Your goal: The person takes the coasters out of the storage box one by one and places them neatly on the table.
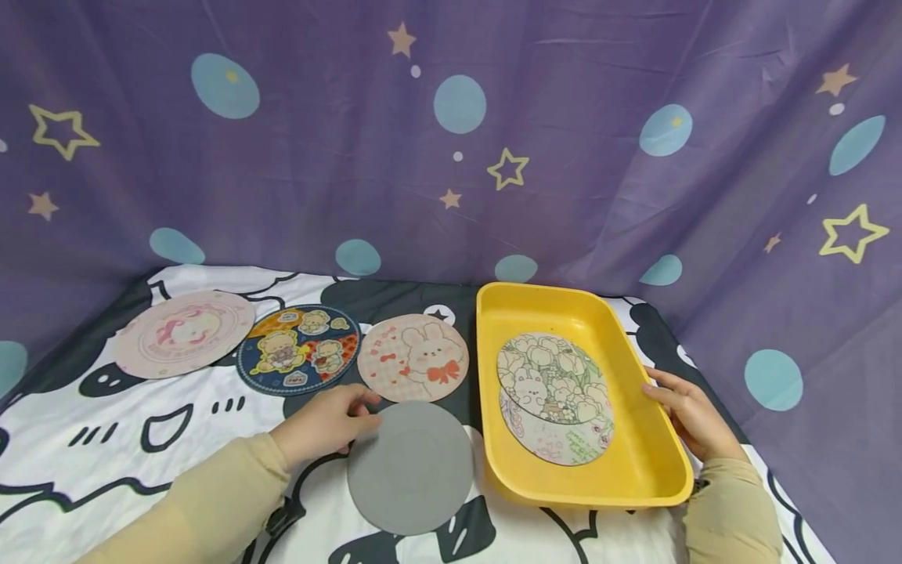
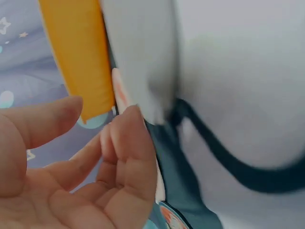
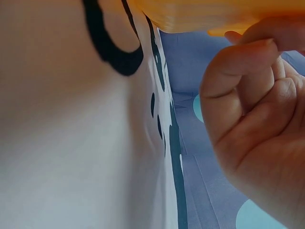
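My left hand (image 1: 327,427) is at the upper left edge of a plain grey round mat (image 1: 412,470), fingers bent. In the left wrist view the fingertips (image 2: 131,117) are right at the grey mat's rim, while the thumb (image 2: 52,119) stands apart from them. On the right, my right hand (image 1: 694,415) holds the right rim of a yellow rectangular tray (image 1: 648,470). Its fingers (image 3: 221,90) are curled beside the tray wall in the right wrist view. Inside the tray, a rabbit-and-tulip round mat (image 1: 553,376) overlaps a pale flowered one (image 1: 557,442).
Behind the left hand lie three round mats in a row: pale pink (image 1: 186,333), dark blue with bears (image 1: 299,348), and pink checked with a rabbit (image 1: 412,356). A black-and-white patterned cloth (image 1: 176,470) covers the surface. A purple curtain (image 1: 395,157) hangs behind.
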Tool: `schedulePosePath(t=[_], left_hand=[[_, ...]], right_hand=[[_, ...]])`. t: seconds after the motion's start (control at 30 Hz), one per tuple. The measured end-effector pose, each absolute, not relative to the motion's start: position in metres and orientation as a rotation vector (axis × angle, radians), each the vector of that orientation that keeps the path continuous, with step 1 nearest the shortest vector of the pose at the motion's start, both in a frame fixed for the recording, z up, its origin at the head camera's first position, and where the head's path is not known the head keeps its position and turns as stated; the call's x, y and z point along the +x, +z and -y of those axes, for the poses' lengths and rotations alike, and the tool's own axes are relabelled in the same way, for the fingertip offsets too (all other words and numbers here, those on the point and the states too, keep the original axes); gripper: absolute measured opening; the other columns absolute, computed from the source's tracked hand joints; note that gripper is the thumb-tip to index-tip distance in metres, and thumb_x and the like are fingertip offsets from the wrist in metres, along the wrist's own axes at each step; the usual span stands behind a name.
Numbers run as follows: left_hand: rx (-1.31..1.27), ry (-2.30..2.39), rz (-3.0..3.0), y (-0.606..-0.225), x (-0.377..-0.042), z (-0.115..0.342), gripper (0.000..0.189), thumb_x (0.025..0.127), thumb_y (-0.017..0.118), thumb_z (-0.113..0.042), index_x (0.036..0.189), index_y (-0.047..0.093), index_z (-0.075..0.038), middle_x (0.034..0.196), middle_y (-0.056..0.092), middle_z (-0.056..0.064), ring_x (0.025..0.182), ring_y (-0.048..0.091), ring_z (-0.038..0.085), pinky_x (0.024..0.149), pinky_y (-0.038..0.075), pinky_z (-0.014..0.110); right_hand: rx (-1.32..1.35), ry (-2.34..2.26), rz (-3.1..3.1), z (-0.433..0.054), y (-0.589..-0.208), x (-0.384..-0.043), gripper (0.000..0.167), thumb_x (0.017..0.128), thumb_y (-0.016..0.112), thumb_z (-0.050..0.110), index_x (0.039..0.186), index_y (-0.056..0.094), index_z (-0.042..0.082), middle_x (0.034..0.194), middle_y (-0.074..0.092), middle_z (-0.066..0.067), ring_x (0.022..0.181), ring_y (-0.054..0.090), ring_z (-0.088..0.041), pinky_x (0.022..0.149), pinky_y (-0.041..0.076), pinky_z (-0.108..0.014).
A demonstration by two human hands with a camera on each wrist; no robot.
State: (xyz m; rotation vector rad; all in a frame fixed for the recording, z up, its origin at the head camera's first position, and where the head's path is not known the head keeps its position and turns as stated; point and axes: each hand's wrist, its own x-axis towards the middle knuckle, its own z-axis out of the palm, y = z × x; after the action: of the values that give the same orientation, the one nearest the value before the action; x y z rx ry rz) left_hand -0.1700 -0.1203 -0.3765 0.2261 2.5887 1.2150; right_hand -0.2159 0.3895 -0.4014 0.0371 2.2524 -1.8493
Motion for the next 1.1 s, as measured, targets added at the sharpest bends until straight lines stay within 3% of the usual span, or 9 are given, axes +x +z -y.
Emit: schedulePosePath(t=[0.2, 0.37, 0.6, 0.8, 1.1], left_hand=[[0.279, 1.398, -2.577, -0.362, -0.173, 0.107, 0.027, 0.097, 0.058, -0.01, 0.119, 0.063, 0.005, 0.083, 0.061, 0.01, 0.063, 0.057, 0.018, 0.055, 0.053, 0.03], [0.274, 1.483, -2.576, -0.352, -0.177, 0.096, 0.023, 0.099, 0.052, -0.003, 0.116, 0.066, 0.003, 0.093, 0.062, 0.017, 0.073, 0.059, 0.02, 0.061, 0.056, 0.031], [0.288, 1.516, -2.62, -0.343, -0.181, 0.081, 0.028, 0.098, 0.048, 0.002, 0.116, 0.068, -0.002, 0.112, 0.064, 0.017, 0.081, 0.061, 0.02, 0.067, 0.055, 0.03], [0.352, 1.625, -2.588, -0.334, -0.188, 0.069, 0.027, 0.097, 0.049, 0.002, 0.117, 0.067, 0.0, 0.118, 0.064, 0.018, 0.091, 0.062, 0.023, 0.076, 0.056, 0.03], [0.326, 1.77, -2.497, -0.309, -0.196, 0.054, 0.027, 0.101, 0.051, -0.005, 0.124, 0.064, -0.004, 0.123, 0.063, 0.013, 0.105, 0.061, 0.027, 0.09, 0.057, 0.037]], right_hand=[[0.04, -1.867, -2.247, -0.389, -0.403, -0.215, 0.063, 0.102, 0.055, 0.022, 0.153, 0.027, -0.003, 0.101, 0.073, 0.014, 0.087, 0.071, -0.008, 0.078, 0.06, -0.024], [0.053, -1.879, -2.229, -0.389, -0.404, -0.215, 0.054, 0.102, 0.055, 0.022, 0.15, 0.037, 0.005, 0.1, 0.073, 0.013, 0.086, 0.072, -0.008, 0.077, 0.06, -0.025], [0.037, -1.86, -2.246, -0.387, -0.402, -0.215, 0.067, 0.102, 0.055, 0.022, 0.154, 0.022, -0.006, 0.101, 0.073, 0.014, 0.087, 0.071, -0.008, 0.078, 0.06, -0.024], [0.047, -1.866, -2.238, -0.387, -0.401, -0.216, 0.063, 0.102, 0.054, 0.021, 0.153, 0.026, -0.004, 0.1, 0.073, 0.013, 0.086, 0.071, -0.008, 0.077, 0.06, -0.025], [0.055, -1.882, -2.215, -0.388, -0.401, -0.217, 0.066, 0.103, 0.053, 0.02, 0.154, 0.02, -0.006, 0.1, 0.073, 0.013, 0.086, 0.072, -0.009, 0.076, 0.06, -0.025]])
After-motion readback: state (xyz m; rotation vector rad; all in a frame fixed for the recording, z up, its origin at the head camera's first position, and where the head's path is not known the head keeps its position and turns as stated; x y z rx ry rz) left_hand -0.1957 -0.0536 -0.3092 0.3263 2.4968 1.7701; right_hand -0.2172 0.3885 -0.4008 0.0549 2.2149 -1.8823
